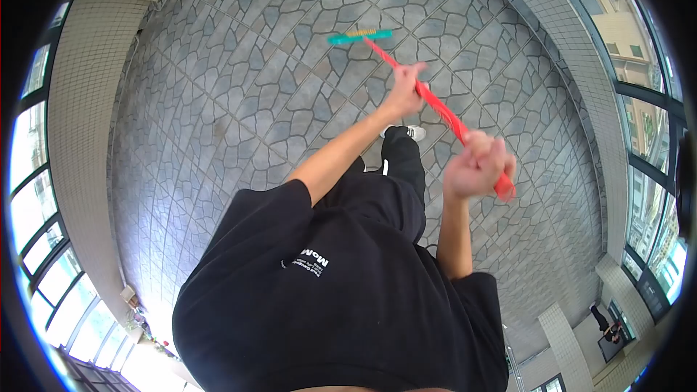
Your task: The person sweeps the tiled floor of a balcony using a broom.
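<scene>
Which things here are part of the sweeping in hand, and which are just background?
In use:
- broom handle, red, gripped by both hands
- broom head, teal, down on the floor
- left hand, lower on the handle
- right hand, near the handle's top end

Just there:
- stone-patterned floor
- tiled low wall
- windows

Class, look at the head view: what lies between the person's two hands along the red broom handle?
Only a bare stretch of red handle runs between the left hand and right hand, over floor tiles.
</scene>
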A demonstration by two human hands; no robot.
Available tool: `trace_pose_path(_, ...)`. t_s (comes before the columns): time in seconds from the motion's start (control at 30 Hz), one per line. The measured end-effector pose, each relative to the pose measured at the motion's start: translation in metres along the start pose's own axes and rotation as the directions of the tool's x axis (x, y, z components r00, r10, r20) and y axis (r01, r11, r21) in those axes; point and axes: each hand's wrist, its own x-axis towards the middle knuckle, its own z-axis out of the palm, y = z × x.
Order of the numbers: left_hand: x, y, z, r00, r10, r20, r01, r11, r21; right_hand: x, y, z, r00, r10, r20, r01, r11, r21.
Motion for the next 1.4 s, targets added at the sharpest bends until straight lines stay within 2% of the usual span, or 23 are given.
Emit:
trace_pose_path(0.07, 0.007, -0.016, -0.018, 0.945, -0.144, -0.294, 0.236, 0.923, 0.305, -0.017, 0.032, 0.013, 0.992, -0.076, 0.097, 0.074, 0.997, 0.024)
trace_pose_path(0.1, -0.003, -0.015, -0.035, 0.940, -0.152, -0.305, 0.245, 0.923, 0.297, -0.025, 0.050, 0.018, 0.987, -0.072, 0.147, 0.073, 0.997, 0.000)
trace_pose_path(0.17, -0.019, -0.019, -0.089, 0.941, -0.329, -0.076, 0.335, 0.880, 0.337, -0.038, 0.087, 0.026, 0.970, -0.044, 0.238, 0.068, 0.993, -0.094)
trace_pose_path(0.23, -0.064, -0.067, -0.128, 0.931, -0.336, 0.142, 0.269, 0.896, 0.354, -0.050, 0.125, 0.029, 0.956, -0.012, 0.293, 0.062, 0.985, -0.161)
trace_pose_path(0.3, -0.135, -0.109, -0.162, 0.878, -0.464, 0.117, 0.424, 0.867, 0.261, -0.063, 0.160, 0.020, 0.925, 0.188, 0.329, -0.034, 0.906, -0.421)
trace_pose_path(0.37, -0.222, -0.136, -0.209, 0.758, -0.648, 0.080, 0.613, 0.749, 0.253, -0.081, 0.182, 0.004, 0.911, 0.159, 0.381, 0.030, 0.895, -0.446)
trace_pose_path(0.4, -0.272, -0.146, -0.229, 0.595, -0.803, -0.031, 0.767, 0.557, 0.319, -0.090, 0.184, 0.001, 0.891, 0.163, 0.424, 0.064, 0.880, -0.471)
trace_pose_path(0.43, -0.326, -0.156, -0.245, 0.429, -0.884, -0.185, 0.880, 0.363, 0.306, -0.098, 0.182, -0.003, 0.867, 0.174, 0.468, 0.096, 0.862, -0.498)
trace_pose_path(0.47, -0.361, -0.137, -0.257, 0.220, -0.909, -0.355, 0.951, 0.120, 0.284, -0.106, 0.175, -0.007, 0.832, 0.233, 0.503, 0.093, 0.836, -0.541)
trace_pose_path(0.5, -0.385, -0.130, -0.267, -0.148, -0.914, -0.376, 0.963, -0.220, 0.154, -0.112, 0.169, -0.006, 0.828, 0.227, 0.513, 0.101, 0.839, -0.534)
trace_pose_path(0.53, -0.398, -0.104, -0.258, -0.290, -0.790, -0.540, 0.937, -0.350, 0.008, -0.118, 0.161, -0.006, 0.818, 0.175, 0.548, 0.147, 0.857, -0.493)
trace_pose_path(0.6, -0.460, -0.115, -0.248, -0.140, -0.928, -0.344, 0.988, -0.154, 0.013, -0.134, 0.141, -0.017, 0.803, 0.133, 0.581, 0.185, 0.871, -0.455)
trace_pose_path(0.67, -0.506, -0.141, -0.220, 0.080, -0.990, -0.117, 0.996, 0.075, 0.046, -0.142, 0.119, -0.040, 0.889, 0.250, 0.383, -0.037, 0.874, -0.485)
trace_pose_path(0.7, -0.510, -0.145, -0.205, 0.145, -0.988, -0.044, 0.989, 0.144, 0.021, -0.143, 0.103, -0.048, 0.908, 0.253, 0.333, -0.063, 0.870, -0.489)
trace_pose_path(0.83, -0.488, -0.145, -0.177, 0.202, -0.975, 0.089, 0.978, 0.196, -0.071, -0.135, 0.025, -0.080, 0.945, 0.220, 0.242, -0.063, 0.849, -0.524)
trace_pose_path(0.93, -0.460, -0.152, -0.202, 0.228, -0.968, 0.104, 0.973, 0.229, -0.004, -0.111, -0.037, -0.080, 0.961, 0.234, 0.150, -0.121, 0.839, -0.531)
trace_pose_path(1.0, -0.435, -0.160, -0.211, 0.317, -0.947, 0.044, 0.935, 0.320, 0.153, -0.090, -0.064, -0.078, 0.972, 0.192, 0.135, -0.097, 0.852, -0.514)
trace_pose_path(1.07, -0.422, -0.204, -0.209, 0.375, -0.927, -0.020, 0.922, 0.371, 0.110, -0.071, -0.072, -0.085, 0.978, 0.164, 0.125, -0.081, 0.862, -0.501)
trace_pose_path(1.13, -0.380, -0.199, -0.223, 0.390, -0.920, -0.031, 0.919, 0.391, -0.042, -0.052, -0.059, -0.089, 0.987, 0.080, 0.136, -0.043, 0.966, -0.255)
trace_pose_path(1.2, -0.341, -0.197, -0.229, 0.448, -0.886, -0.118, 0.887, 0.457, -0.067, -0.030, -0.041, -0.075, 0.970, 0.008, 0.244, 0.015, 0.995, -0.095)
trace_pose_path(1.27, -0.316, -0.212, -0.227, 0.499, -0.853, -0.149, 0.851, 0.515, -0.098, 0.004, -0.031, -0.052, 0.987, -0.068, 0.147, 0.075, 0.996, -0.042)
trace_pose_path(1.33, -0.296, -0.188, -0.228, 0.512, -0.848, -0.133, 0.847, 0.525, -0.083, 0.013, -0.041, -0.012, 0.993, -0.029, 0.113, 0.035, 0.998, -0.052)
trace_pose_path(1.4, -0.279, -0.171, -0.226, 0.535, -0.837, -0.111, 0.835, 0.544, -0.083, 0.005, -0.055, 0.012, 0.982, -0.059, 0.177, 0.071, 0.996, -0.062)
